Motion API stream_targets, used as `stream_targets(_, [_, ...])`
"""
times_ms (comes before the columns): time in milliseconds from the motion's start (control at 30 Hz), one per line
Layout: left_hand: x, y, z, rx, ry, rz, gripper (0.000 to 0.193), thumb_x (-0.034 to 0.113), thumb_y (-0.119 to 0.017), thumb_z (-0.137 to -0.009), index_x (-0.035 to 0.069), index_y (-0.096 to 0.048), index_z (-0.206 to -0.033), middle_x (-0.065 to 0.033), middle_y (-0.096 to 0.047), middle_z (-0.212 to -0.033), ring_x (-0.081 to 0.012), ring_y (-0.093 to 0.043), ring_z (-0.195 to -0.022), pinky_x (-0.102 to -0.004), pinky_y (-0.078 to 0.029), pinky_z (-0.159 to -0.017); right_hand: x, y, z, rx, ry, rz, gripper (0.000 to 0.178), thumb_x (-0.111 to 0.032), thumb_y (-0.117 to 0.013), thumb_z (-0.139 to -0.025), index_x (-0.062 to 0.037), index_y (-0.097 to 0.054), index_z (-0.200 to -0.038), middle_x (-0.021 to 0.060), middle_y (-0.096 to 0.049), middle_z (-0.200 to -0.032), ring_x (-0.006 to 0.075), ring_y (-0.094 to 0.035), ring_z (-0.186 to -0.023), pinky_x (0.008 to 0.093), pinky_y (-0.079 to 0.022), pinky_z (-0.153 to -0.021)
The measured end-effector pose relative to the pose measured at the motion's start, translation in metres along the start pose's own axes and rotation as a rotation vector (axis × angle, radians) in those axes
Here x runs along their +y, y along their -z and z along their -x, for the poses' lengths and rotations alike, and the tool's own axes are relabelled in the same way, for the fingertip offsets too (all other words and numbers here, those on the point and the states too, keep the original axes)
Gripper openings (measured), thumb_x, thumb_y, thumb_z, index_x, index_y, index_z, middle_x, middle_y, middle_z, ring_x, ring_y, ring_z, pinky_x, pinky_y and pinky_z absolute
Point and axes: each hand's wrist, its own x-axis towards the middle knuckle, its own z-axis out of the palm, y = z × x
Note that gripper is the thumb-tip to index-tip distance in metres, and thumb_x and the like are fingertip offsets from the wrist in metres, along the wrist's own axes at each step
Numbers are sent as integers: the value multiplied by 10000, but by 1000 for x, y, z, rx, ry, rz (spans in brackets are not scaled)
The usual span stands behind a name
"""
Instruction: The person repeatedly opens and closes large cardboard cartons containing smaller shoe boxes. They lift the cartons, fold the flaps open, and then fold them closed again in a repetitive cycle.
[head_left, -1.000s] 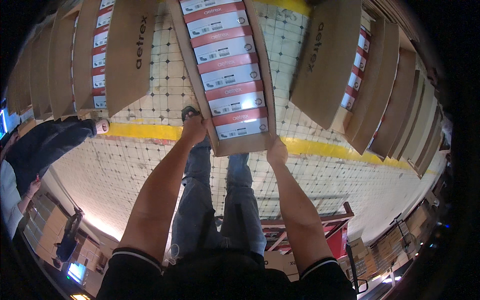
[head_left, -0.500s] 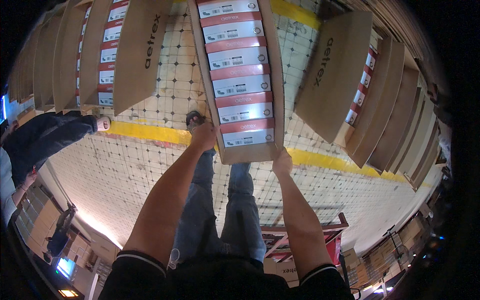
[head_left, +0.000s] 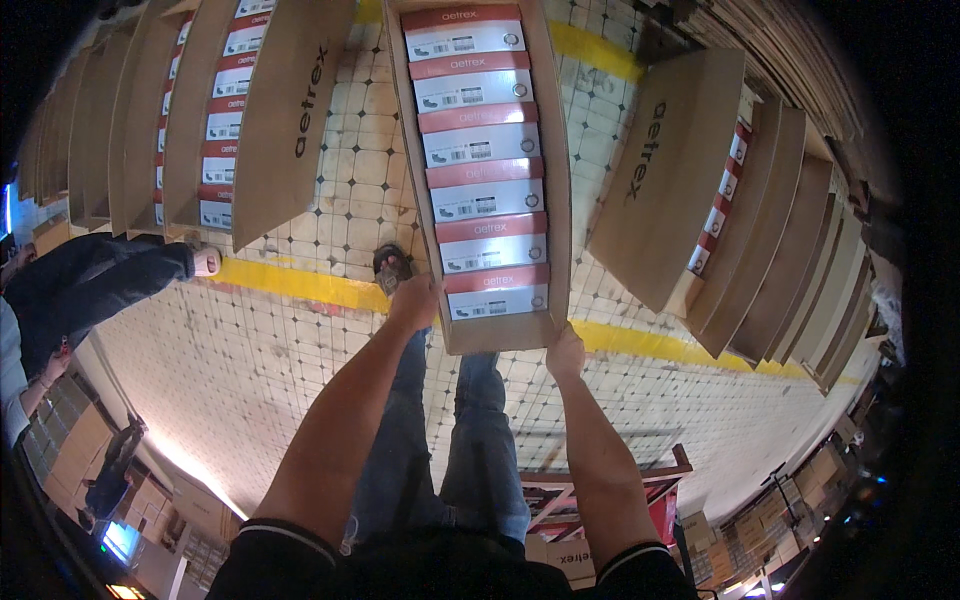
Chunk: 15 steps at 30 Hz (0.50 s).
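Note:
A long, open brown carton (head_left: 508, 338) stretches away from me, its near end just above my legs. Inside it, several white-and-red shoe boxes (head_left: 495, 302) stand in a single row with their labelled ends up. My left hand (head_left: 414, 302) is closed on the carton's left side close to the near corner. At the near right corner, my right hand (head_left: 566, 354) is closed on the cardboard, fingertips mostly hidden behind it.
Several open cartons of shoe boxes stand in rows at left (head_left: 285, 130) and right (head_left: 665, 170). Yellow tape (head_left: 300, 283) crosses the tiled floor. Another person's leg (head_left: 110, 270) is at far left. A red metal frame (head_left: 655, 485) sits behind my right arm.
The whole scene, floor and side cartons included, sits a little lower in the picture. Both hands keep their hold on the carton.

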Motion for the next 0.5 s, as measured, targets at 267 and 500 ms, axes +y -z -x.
stream_targets(267, [-2,-4,0,-5,13,-4,415,396,-517,-958,2,-635,-1015,-258,-663,-965,-444,-626,-952,-520,-478,-822,4,-2,2,26,63,27,326,-285,-503,-978,-15,-525,-1160,252,-643,-1050,408,-645,-968,474,-528,-846])
stream_targets(500, [-4,-5,-1,-29,10,14,433,406,-524,-964,-15,-619,-997,-277,-659,-913,-451,-630,-922,-529,-475,-813,2,0,0,-18,-8,0,358,-275,-553,-946,-14,-500,-1186,253,-635,-1075,405,-643,-979,473,-527,-854])
